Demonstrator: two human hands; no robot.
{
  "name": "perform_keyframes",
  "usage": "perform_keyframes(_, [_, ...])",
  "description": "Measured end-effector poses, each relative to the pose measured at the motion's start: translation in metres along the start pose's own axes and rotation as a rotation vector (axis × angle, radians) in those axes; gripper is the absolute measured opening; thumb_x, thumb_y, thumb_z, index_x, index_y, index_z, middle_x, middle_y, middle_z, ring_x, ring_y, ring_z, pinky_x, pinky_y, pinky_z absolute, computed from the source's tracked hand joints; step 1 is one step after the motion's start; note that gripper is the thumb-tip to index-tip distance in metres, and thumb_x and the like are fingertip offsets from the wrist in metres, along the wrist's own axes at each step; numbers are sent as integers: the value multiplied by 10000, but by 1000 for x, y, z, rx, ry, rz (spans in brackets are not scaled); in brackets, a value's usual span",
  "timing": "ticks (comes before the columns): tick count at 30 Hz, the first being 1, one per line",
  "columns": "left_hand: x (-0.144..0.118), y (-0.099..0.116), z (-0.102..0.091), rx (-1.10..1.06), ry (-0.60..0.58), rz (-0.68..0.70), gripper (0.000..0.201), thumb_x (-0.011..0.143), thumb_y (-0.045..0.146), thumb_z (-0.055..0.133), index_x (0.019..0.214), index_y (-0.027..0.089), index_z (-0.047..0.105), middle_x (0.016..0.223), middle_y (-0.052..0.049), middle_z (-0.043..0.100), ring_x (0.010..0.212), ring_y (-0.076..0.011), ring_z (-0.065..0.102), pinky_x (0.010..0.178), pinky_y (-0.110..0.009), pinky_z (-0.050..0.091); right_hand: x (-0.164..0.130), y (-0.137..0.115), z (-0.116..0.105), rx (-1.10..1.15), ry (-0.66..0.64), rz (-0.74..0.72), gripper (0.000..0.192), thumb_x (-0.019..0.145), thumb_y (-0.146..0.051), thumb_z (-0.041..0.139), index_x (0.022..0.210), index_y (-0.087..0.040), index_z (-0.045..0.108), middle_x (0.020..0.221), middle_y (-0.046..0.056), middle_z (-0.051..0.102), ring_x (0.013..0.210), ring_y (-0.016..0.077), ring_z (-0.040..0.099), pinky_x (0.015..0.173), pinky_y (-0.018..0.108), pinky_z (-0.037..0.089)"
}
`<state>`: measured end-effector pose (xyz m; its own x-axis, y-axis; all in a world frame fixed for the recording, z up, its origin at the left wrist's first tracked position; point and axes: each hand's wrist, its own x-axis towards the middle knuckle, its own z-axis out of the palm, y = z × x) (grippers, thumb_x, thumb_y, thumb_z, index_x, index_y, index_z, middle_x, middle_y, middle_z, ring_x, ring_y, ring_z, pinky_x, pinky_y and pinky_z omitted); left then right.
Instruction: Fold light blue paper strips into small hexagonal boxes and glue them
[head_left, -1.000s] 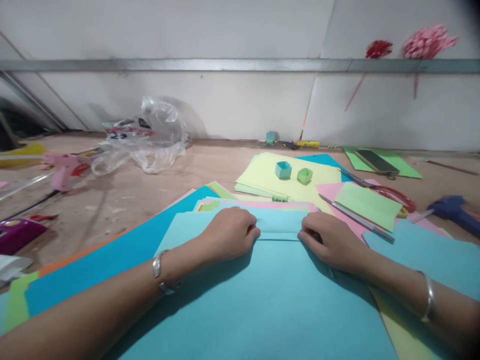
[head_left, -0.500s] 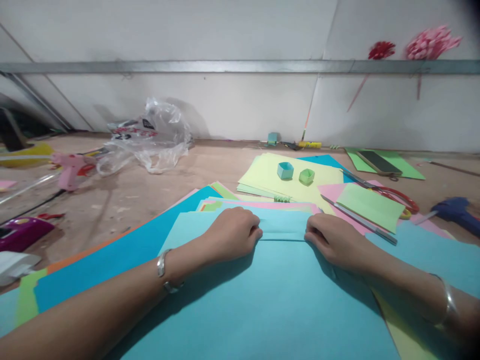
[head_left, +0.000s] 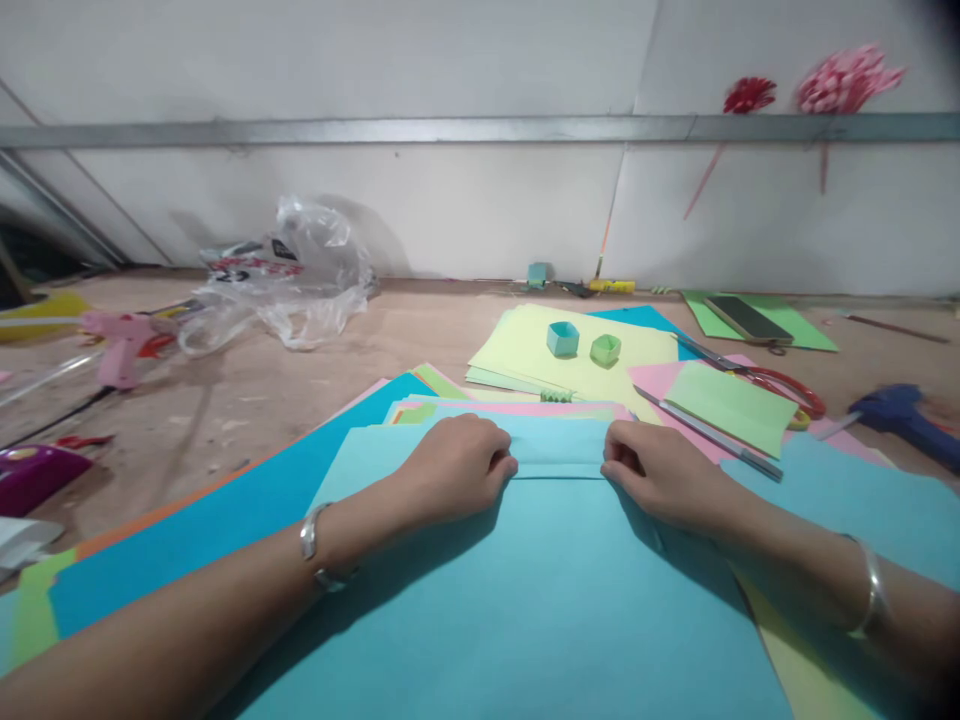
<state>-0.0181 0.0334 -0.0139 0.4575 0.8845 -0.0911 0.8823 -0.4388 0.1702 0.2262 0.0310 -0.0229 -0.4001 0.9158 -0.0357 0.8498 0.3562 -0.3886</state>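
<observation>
A narrow folded strip of light-blue paper (head_left: 559, 447) lies across the top of a large light-blue sheet (head_left: 525, 590). My left hand (head_left: 461, 462) is closed on the left end of the strip, thumb and fingers pressed together. At its right end my right hand (head_left: 660, 470) pinches the paper in the same way. Both hands rest on the light-blue sheet, and the fingertips are partly hidden. Just beyond the strip, edges of pink and pale sheets show from the stack, with a small green curled paper piece (head_left: 556, 397) past them.
Beyond the stack, a blue paper box (head_left: 562, 339) and a green one (head_left: 605, 349) sit on yellow paper (head_left: 499, 345). Scissors (head_left: 780, 385), a craft knife (head_left: 712, 437) and a blue glue gun (head_left: 900, 415) lie right. A pink glue gun (head_left: 120, 345) and plastic bag (head_left: 300, 280) stand left.
The whole view has shifted slightly, so things appear a little further left. Both hands keep their pinch on the folded paper strip, with almost no movement relative to it.
</observation>
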Motion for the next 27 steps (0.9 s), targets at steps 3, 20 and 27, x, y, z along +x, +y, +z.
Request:
perform_keyframes(3, [1, -1, 0, -36, -5, -17, 286, 864, 318, 504, 623, 171, 554, 663, -47, 601, 634, -172, 479, 570, -288, 244, 0, 2, -2, 1, 0, -24, 109, 844, -144, 545, 751, -195, 518, 734, 13, 600, 659, 154, 511, 579, 256, 327])
perform_keyframes(20, [-15, 24, 4, 307, 152, 99, 129, 906, 143, 531, 984, 163, 632, 929, -73, 644, 838, -214, 565, 677, -308, 417, -20, -11, 11, -633, 375, -660, 263, 806, 4, 573, 608, -169, 590, 643, 51, 560, 650, 189, 423, 582, 330, 196])
perform_keyframes(27, [-22, 33, 17, 407, 99, 316, 321, 965, 152, 450, 1268, 197, 549, 1069, -92, 635, 867, -226, 564, 697, -352, 450, -25, -13, 25, -662, 415, -614, 289, 874, -46, 554, 611, -155, 610, 613, 56, 544, 630, 193, 422, 563, 350, 182])
